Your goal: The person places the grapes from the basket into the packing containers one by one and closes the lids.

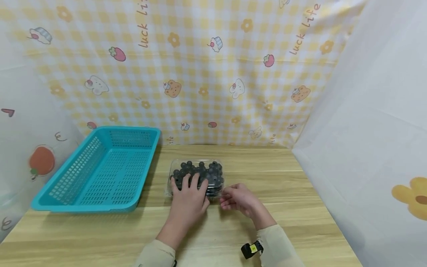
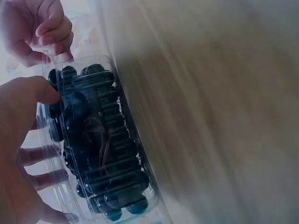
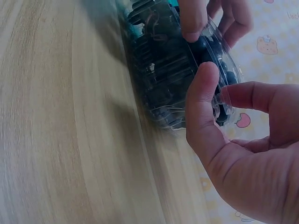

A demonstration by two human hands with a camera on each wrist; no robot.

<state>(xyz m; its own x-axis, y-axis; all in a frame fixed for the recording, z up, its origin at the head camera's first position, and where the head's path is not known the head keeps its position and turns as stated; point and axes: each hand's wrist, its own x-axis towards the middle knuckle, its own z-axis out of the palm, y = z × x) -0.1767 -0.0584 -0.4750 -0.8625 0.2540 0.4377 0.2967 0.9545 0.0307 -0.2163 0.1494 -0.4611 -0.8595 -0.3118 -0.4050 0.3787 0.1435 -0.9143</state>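
Observation:
A clear plastic clamshell box [image 1: 218, 191] full of dark round berries [image 1: 215, 171] sits on the table with its lid down. My left hand [image 1: 189, 202] rests on top of it, fingers spread and nearly straight across the lid. In the left wrist view, the left thumb [image 2: 44, 91] presses on the near rim of the lid. At the box's right front corner my right hand [image 1: 241, 200] pinches the plastic edge. The right wrist view shows that edge between the right thumb [image 3: 203, 93] and index finger [image 3: 250, 95].
A turquoise slotted plastic basket [image 1: 141, 193] stands on the left of the wooden table [image 1: 267, 167]. Behind the table hangs a yellow checked cloth [image 1: 200, 70], and pale sheets [image 1: 373, 122] close off both sides.

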